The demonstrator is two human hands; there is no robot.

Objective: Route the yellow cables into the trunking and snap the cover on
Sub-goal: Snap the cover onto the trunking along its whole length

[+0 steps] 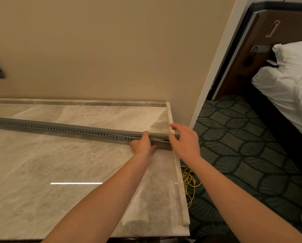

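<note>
Most of the long grey slotted plastic trunking on the marble bench looks capped; yellow cables show at the right end. Left hand pinches the grey cover there, right hand hovers spread, slack on floor.

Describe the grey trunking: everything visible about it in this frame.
The grey trunking is a long, slotted plastic channel lying across the marble counter. Its cover looks seated along most of its length. Near the right end, yellow cables show through a gap. The left hand grips it there; the right hand hovers over the end.
</note>
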